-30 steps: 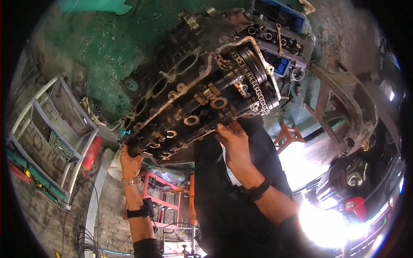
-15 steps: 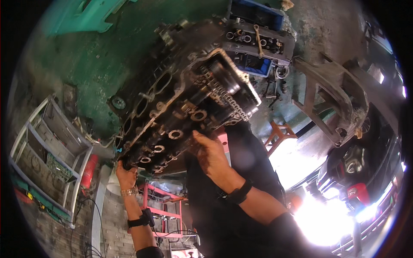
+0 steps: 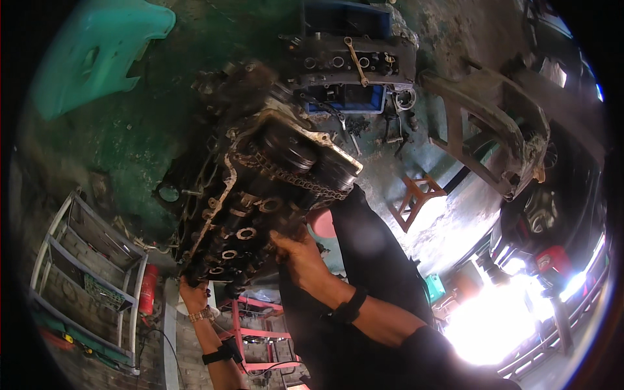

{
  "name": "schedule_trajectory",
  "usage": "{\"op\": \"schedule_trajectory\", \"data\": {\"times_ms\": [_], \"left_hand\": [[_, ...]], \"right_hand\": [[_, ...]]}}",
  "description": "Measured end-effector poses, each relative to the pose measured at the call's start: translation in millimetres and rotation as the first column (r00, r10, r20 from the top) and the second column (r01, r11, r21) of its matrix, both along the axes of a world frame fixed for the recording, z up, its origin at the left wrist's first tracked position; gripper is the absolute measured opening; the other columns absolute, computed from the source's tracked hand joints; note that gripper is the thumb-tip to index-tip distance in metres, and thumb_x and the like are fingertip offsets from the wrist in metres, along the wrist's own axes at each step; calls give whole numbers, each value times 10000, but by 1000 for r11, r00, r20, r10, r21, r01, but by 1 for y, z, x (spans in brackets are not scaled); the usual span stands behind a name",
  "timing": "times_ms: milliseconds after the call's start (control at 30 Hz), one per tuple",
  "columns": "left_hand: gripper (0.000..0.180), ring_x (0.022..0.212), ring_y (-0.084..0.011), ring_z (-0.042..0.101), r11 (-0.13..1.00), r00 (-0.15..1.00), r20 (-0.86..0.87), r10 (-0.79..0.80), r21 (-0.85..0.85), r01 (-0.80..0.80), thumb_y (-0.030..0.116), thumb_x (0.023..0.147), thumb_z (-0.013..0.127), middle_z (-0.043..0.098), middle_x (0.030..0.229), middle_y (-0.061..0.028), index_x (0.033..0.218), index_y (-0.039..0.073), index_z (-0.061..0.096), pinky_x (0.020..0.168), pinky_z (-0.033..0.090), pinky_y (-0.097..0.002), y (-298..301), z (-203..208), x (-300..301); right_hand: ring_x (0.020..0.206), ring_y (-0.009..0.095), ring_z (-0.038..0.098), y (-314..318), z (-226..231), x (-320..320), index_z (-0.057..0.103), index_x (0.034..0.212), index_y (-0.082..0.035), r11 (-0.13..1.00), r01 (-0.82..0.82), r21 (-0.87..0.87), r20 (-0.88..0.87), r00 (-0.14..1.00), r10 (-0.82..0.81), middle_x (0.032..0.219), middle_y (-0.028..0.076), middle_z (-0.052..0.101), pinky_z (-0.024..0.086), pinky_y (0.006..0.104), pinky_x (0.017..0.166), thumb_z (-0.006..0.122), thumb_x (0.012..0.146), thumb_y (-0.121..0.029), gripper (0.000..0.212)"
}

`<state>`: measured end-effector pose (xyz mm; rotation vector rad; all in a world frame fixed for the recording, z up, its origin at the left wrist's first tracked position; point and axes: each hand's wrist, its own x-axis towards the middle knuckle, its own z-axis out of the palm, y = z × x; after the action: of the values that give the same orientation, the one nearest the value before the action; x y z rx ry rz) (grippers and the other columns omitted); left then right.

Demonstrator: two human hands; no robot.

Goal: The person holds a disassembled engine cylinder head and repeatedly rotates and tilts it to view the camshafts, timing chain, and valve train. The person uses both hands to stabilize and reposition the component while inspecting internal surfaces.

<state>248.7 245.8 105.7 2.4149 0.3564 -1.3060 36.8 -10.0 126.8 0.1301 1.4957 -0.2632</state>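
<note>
Left hand (image 3: 194, 294), in the head view, is clamped on the near end of the engine cylinder head (image 3: 257, 201); the right hand (image 3: 302, 260) grips its right side, thumb uppermost, other fingers partly hidden. The cylinder head is positioned slantwise before the person's dark-clothed legs (image 3: 364, 240), with its timing chain (image 3: 286, 177) at the far end. Beyond it, a combination wrench (image 3: 355, 62) rests across a second engine part (image 3: 377, 75), beside a blue tray (image 3: 375, 99).

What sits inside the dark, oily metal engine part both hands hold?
A brown metal chain and pale metal rings show inside the engine part; whatever they cover underneath cannot be seen.
</note>
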Motion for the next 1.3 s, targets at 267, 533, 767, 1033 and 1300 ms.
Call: {"op": "schedule_trajectory", "data": {"times_ms": [267,533,767,1033,1300], "left_hand": [[428,422,-194,411,967,959,-141,245,-39,-252,467,989,404,612,809,-33,992,85,597,365,343,-320,63,-29,21],[212,498,-168,469,989,988,-46,-144,11,145,129,927,520,587,845,-51,1138,108,524,371,338,-298,15,-4,4],[414,473,-151,422,985,979,-118,164,-38,-169,-117,823,533,552,819,-66,1154,125,472,360,325,-286,31,-16,12],[205,482,-156,398,950,936,-172,306,-12,-313,33,924,480,560,837,-63,1109,101,540,369,323,-293,59,-21,19],[215,576,-153,422,972,972,-150,181,-124,-201,219,1009,406,602,914,-29,1064,105,580,414,314,-305,92,-16,25]], "right_hand": [[901,132,588,-10,-9,-4,449,1362,-24,989,-143,32,-21,989,143,1101,73,597,511,265,689,705,905,-130,534],[965,144,565,-13,-11,-7,472,1337,11,981,-160,106,43,987,156,1157,69,604,468,260,834,705,904,-130,512],[948,138,567,-9,-10,-5,492,1312,18,969,-245,5,-60,968,245,1104,52,620,463,273,863,715,899,-142,496],[1005,159,577,-6,-12,-4,513,1283,21,972,-236,-6,-34,971,236,1146,76,630,461,283,877,723,892,-155,477],[962,136,616,-9,10,-21,561,1254,-18,912,-392,-124,-24,920,392,1066,61,658,503,302,837,709,902,-122,395]]}}
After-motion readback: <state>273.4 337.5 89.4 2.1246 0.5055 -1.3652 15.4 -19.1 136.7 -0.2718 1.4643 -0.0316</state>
